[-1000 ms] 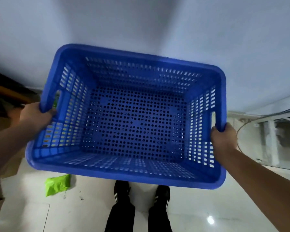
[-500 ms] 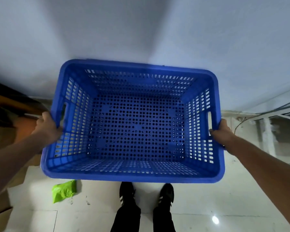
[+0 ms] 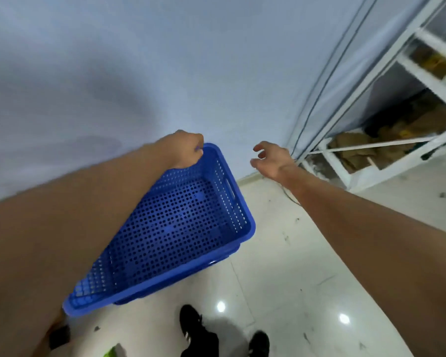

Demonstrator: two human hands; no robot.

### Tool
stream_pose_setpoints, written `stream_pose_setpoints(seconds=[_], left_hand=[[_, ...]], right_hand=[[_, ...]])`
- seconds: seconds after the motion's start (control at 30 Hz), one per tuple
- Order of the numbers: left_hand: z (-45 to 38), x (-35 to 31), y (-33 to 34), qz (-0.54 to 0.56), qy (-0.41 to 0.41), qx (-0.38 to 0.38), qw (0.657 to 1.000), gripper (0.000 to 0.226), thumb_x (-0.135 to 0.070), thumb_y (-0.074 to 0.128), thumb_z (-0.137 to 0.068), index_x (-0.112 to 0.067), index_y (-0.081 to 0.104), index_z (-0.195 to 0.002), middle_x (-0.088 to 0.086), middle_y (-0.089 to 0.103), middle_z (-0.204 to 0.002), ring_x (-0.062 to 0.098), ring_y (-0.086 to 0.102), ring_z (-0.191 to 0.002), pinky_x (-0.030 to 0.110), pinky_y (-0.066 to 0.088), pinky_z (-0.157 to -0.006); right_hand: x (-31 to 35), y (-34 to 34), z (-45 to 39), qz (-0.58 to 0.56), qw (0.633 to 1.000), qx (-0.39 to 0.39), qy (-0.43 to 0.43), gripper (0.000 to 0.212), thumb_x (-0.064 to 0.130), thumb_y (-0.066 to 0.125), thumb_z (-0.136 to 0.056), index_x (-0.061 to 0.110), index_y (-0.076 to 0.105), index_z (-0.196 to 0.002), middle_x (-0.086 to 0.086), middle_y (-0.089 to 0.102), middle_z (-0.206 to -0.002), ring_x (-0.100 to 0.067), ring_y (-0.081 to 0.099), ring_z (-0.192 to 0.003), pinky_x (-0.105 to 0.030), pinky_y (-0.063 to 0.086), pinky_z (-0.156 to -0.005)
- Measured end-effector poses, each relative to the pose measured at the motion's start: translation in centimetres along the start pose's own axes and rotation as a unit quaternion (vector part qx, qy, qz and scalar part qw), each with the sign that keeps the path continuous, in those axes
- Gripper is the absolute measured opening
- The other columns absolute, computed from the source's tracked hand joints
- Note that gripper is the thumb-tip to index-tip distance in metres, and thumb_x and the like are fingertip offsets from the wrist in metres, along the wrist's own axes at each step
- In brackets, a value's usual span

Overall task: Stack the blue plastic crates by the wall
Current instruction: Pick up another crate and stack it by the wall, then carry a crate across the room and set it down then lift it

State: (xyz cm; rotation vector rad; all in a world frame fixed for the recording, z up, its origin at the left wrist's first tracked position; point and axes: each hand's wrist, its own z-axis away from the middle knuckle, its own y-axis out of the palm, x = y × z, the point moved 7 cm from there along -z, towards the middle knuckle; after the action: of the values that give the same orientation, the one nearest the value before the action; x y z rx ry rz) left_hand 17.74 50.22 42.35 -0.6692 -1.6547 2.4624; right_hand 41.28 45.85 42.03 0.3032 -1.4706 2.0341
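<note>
A blue perforated plastic crate [image 3: 180,228] sits low by the pale wall, and the rim of another blue crate [image 3: 224,253] shows just under its right corner. My left hand [image 3: 184,150] is closed on the crate's far rim, with my forearm lying across its left side. To the right of the crate, my right hand [image 3: 271,159] hangs free in the air, fingers spread and holding nothing.
A white metal shelving rack [image 3: 386,140] with brown packages stands at the right, with cables [image 3: 317,99] running down the wall beside it. My black shoes [image 3: 198,333] stand on the glossy tiled floor [image 3: 307,266]. A green scrap [image 3: 112,353] lies at the bottom edge.
The crate went from being held up in both hands to sitting low by the wall. My right hand let go of its side and pulled away; the view swung to the right.
</note>
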Motion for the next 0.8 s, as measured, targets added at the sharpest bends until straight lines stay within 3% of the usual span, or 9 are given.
stream_pose_setpoints(seconds=[0.13, 0.2, 0.33, 0.43, 0.53, 0.7, 0.8], left_hand=[[-0.1, -12.7, -3.1, -0.021, 0.074, -0.005, 0.997, 0.038, -0.038, 0.045, -0.099, -0.017, 0.058, -0.129, 0.010, 0.062, -0.124, 0.030, 0.057, -0.113, 0.041, 0.047, -0.095], [0.5, -18.6, -3.6, -0.035, 0.102, -0.015, 0.994, 0.039, -0.036, 0.048, -0.099, -0.015, 0.058, -0.130, 0.012, 0.063, -0.129, 0.030, 0.055, -0.117, 0.037, 0.045, -0.095], [2.4, -31.2, -2.8, 0.005, 0.116, -0.017, 0.993, 0.042, -0.039, 0.056, -0.093, -0.016, 0.061, -0.128, 0.012, 0.063, -0.128, 0.030, 0.057, -0.115, 0.031, 0.045, -0.090], [5.1, -44.1, -0.2, -0.029, 0.188, -0.009, 0.982, 0.037, -0.035, 0.058, -0.091, -0.015, 0.066, -0.120, 0.013, 0.067, -0.123, 0.032, 0.059, -0.112, 0.032, 0.047, -0.089], [9.2, -58.5, 4.1, -0.064, 0.284, 0.013, 0.957, 0.032, -0.038, 0.056, -0.092, -0.014, 0.069, -0.108, 0.010, 0.070, -0.108, 0.031, 0.062, -0.102, 0.032, 0.048, -0.082], [17.7, -78.4, 13.0, -0.119, 0.414, 0.056, 0.901, 0.041, -0.047, 0.052, -0.094, -0.017, 0.068, -0.116, 0.012, 0.069, -0.119, 0.032, 0.062, -0.107, 0.038, 0.050, -0.092], [24.0, -89.3, 18.8, -0.173, 0.495, 0.070, 0.848, 0.041, -0.045, 0.049, -0.095, -0.016, 0.063, -0.120, 0.012, 0.067, -0.123, 0.032, 0.060, -0.110, 0.036, 0.049, -0.090]], right_hand=[[-3.9, -8.2, 4.6, -0.024, 0.997, -0.066, 0.012, 0.047, 0.032, 0.065, -0.088, 0.026, 0.061, -0.135, -0.002, 0.068, -0.131, -0.024, 0.062, -0.118, -0.025, 0.048, -0.093], [-7.9, -12.2, 8.1, -0.025, 0.994, -0.102, 0.025, 0.047, 0.033, 0.067, -0.086, 0.025, 0.063, -0.132, -0.004, 0.070, -0.126, -0.027, 0.064, -0.118, -0.027, 0.047, -0.097], [-18.9, -19.2, 17.5, -0.005, 0.983, -0.150, 0.101, 0.042, 0.040, 0.068, -0.083, 0.025, 0.066, -0.122, -0.009, 0.070, -0.122, -0.034, 0.064, -0.115, -0.035, 0.052, -0.096], [-27.3, -23.9, 25.6, -0.018, 0.968, -0.195, 0.158, 0.046, 0.039, 0.064, -0.083, 0.027, 0.064, -0.127, -0.012, 0.068, -0.127, -0.035, 0.063, -0.116, -0.040, 0.053, -0.100], [-35.9, -26.9, 34.4, -0.053, 0.950, -0.226, 0.207, 0.052, 0.040, 0.061, -0.084, 0.028, 0.060, -0.134, -0.009, 0.068, -0.128, -0.033, 0.062, -0.117, -0.041, 0.052, -0.102], [-49.4, -28.6, 50.7, -0.090, 0.903, -0.273, 0.319, 0.048, 0.033, 0.064, -0.083, 0.028, 0.062, -0.131, -0.006, 0.069, -0.127, -0.031, 0.061, -0.120, -0.037, 0.050, -0.101], [-57.8, -29.4, 62.2, -0.112, 0.853, -0.317, 0.398, 0.048, 0.026, 0.059, -0.085, 0.027, 0.062, -0.133, -0.009, 0.067, -0.128, -0.034, 0.060, -0.120, -0.041, 0.052, -0.101]])
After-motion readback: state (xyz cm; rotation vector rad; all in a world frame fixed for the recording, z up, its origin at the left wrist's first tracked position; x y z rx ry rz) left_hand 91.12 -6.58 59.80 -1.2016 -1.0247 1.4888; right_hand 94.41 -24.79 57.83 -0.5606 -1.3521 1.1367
